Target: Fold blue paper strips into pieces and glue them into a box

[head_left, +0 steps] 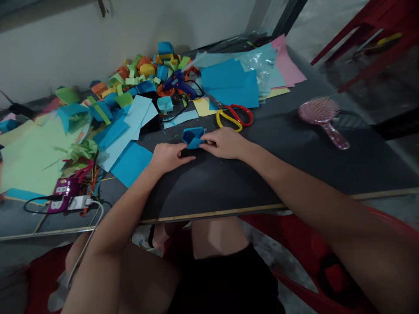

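A small folded piece of blue paper (pixel 193 137) lies on the dark table (pixel 262 170) just beyond both hands. My left hand (pixel 169 157) is curled, with its fingertips pressing the near left side of the blue paper. My right hand (pixel 223 143) pinches the paper's right edge with closed fingers. Both forearms reach in from the bottom of the view.
Red and yellow scissors (pixel 235 116) lie just behind the hands. A blue glue gun (pixel 179 83) sits among a heap of folded coloured paper (pixel 144 72). Loose blue sheets (pixel 231 85) and green sheets (pixel 29 152) spread left and back. A pink hairbrush (pixel 324 117) lies at right. A phone on a charger (pixel 63 194) is at the left edge.
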The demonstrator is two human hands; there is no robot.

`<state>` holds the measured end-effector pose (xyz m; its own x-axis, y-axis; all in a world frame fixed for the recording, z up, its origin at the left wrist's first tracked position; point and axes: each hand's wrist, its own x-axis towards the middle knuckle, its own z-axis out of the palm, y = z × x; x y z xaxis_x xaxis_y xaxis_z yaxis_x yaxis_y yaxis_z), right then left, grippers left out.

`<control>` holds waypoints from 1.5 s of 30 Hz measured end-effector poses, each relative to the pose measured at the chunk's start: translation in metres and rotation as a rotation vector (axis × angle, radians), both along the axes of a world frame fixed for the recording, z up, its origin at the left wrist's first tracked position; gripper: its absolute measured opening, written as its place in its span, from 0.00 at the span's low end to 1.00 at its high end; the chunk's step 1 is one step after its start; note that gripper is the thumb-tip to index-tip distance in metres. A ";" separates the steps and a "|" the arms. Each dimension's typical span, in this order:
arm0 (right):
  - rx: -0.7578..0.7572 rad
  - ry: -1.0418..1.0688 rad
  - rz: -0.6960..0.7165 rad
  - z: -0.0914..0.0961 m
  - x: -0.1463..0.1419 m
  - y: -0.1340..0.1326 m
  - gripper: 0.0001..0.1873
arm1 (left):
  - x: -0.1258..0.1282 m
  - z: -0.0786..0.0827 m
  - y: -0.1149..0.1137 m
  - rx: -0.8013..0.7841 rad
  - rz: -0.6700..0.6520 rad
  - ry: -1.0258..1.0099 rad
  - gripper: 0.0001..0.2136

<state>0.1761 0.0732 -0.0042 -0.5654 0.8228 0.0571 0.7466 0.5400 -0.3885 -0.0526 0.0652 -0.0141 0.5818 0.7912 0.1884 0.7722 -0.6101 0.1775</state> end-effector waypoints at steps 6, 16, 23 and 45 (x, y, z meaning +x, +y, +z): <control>-0.079 0.167 0.006 0.001 0.001 0.001 0.17 | 0.003 -0.001 0.001 0.014 0.064 -0.062 0.20; 0.155 0.270 0.000 -0.011 0.001 0.009 0.18 | 0.007 -0.002 0.003 -0.060 0.136 -0.212 0.22; 0.083 0.271 0.011 -0.013 -0.002 0.013 0.12 | 0.007 0.001 -0.001 -0.025 0.113 -0.321 0.27; 0.104 0.375 0.082 -0.022 -0.002 0.018 0.10 | 0.000 -0.002 0.010 -0.168 0.040 -0.376 0.23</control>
<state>0.1744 0.0909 -0.0264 -0.5528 0.7548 0.3530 0.5164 0.6428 -0.5658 -0.0529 0.0747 -0.0164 0.4656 0.8495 0.2480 0.6567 -0.5195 0.5466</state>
